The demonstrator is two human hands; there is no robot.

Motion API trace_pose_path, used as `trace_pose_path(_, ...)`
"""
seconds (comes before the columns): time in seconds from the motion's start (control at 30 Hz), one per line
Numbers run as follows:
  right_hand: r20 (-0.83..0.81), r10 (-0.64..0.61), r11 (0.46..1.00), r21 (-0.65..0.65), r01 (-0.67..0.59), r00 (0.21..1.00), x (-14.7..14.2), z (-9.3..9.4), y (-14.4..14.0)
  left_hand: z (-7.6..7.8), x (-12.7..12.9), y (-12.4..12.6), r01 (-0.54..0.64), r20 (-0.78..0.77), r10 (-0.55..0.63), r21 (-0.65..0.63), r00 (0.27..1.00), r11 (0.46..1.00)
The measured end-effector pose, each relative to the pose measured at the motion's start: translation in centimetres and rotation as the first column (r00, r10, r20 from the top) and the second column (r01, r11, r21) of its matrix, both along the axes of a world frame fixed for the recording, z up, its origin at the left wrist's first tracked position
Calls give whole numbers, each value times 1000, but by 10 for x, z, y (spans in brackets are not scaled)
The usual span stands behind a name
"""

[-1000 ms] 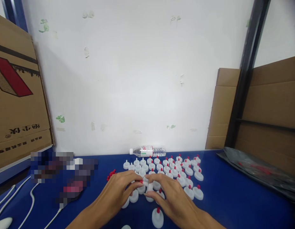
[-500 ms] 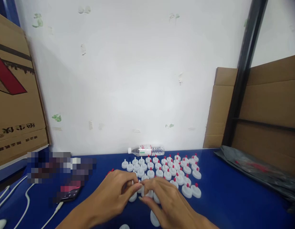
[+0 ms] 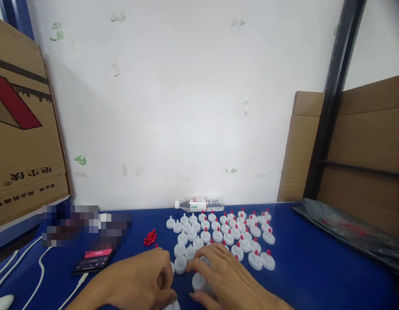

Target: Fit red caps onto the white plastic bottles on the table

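My left hand [image 3: 143,275] is closed near the table's front edge, its thumb and finger pinched at a white nozzle cap [image 3: 172,305] that is cut off by the frame. My right hand [image 3: 227,275] curves its fingers and thumb around another white nozzle cap [image 3: 199,282], which shows a bit of red at its top. Many white nozzle caps stand in uneven rows beyond both hands. Those on the right, such as one nozzle cap [image 3: 267,260], carry small red tips; several on the left, like this nozzle cap [image 3: 180,265], have bare nozzles.
A small pile of red tips [image 3: 150,237] lies left of the rows. Behind them a clear water bottle [image 3: 199,204] rests on its side by the wall. A phone [image 3: 93,261] with a white cable is at left. Dark plastic bag [image 3: 344,228] at right; cardboard box [image 3: 21,129] far left.
My hands have parted from where they met over the caps. The left has dropped toward the table's front edge; the right has come down around a cap. The red pile is uncovered.
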State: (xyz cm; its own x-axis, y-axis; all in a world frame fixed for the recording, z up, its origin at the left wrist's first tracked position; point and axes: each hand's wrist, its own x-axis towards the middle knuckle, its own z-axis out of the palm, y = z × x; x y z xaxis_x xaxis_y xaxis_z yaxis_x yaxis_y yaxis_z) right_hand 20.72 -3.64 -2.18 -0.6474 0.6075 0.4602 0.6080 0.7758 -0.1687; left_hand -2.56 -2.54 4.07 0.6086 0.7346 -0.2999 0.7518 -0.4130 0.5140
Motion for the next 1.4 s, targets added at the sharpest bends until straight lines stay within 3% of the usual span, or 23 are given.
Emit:
trace_pose_path(0.17,-160,79,992,-87,-94,984,1,16,-8,3,4,7,-98,284,86,25,955,995)
trace_pose_path(0.27,-234,80,997,14,-79,969,0,14,-9,2,5,11,-73,375,82,-36,924,997)
trace_pose_path(0.37,-297,68,985,171,-17,952,0,11,-7,-2,-4,23,-136,388,105,53,916,989)
trace_pose_path(0.43,-309,57,968,250,24,949,1,12,-5,-4,-14,34,-243,350,150,241,925,939)
trace_pose_path(0.5,-301,41,952,302,54,953,2,13,-3,-6,-26,43,-307,244,211,479,947,823)
trace_pose_path(0.57,-290,24,940,331,77,957,3,12,-2,-7,-36,48,-280,105,276,613,956,739)
trace_pose_path(0.6,-282,16,940,332,82,959,3,11,-1,-8,-40,50,-248,42,287,631,957,735)
trace_pose_path(0.77,-264,-2,974,220,63,964,3,7,0,-18,-49,56,-144,-84,225,544,971,826)
trace_pose_path(0.93,-250,-10,993,112,40,968,2,8,-2,-31,-48,60,-118,-108,215,566,971,816)
trace_pose_path(1.07,-239,-20,991,127,52,971,1,8,-3,-26,-42,55,-119,-76,200,582,977,804)
trace_pose_path(1.17,-264,-30,982,174,78,964,1,8,-3,-16,-31,48,-187,47,200,606,979,773)
trace_pose_path(1.27,-281,-63,968,216,127,958,2,8,-2,-10,-17,38,-308,262,179,620,948,722)
trace_pose_path(1.33,-296,-85,962,224,155,951,2,8,-1,-12,-7,31,-383,391,174,555,904,739)
trace_pose_path(1.4,-313,-101,963,208,172,944,3,8,1,-17,2,25,-411,504,163,432,848,803)
